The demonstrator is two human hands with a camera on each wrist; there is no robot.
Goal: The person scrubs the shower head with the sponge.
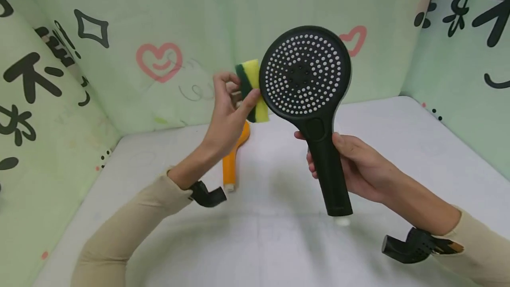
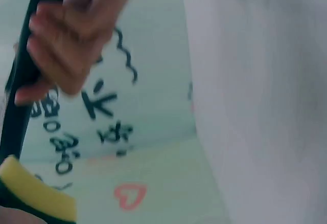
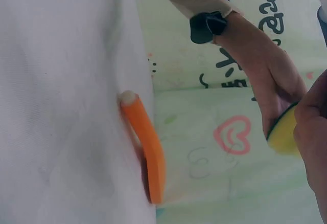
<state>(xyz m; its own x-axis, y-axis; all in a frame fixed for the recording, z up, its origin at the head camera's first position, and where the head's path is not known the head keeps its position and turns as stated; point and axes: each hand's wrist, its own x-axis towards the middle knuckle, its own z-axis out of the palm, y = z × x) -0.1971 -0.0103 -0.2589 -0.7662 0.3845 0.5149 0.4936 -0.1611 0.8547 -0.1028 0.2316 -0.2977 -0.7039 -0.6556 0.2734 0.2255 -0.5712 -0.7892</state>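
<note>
A black shower head with pale nozzles is held up above the table, its face toward the head camera. My right hand grips its handle, fingers wrapped behind and thumb along the side. Pinched in my left hand is a yellow and green sponge, at the left rim of the shower head; whether it touches the rim I cannot tell. In the left wrist view the sponge shows at the lower left, below the right hand on the black handle.
An orange shower head with a whitish end lies on the white table, behind my left forearm and partly hidden. Pale green walls with black marks and red hearts stand at the back and both sides. Each wrist wears a black camera.
</note>
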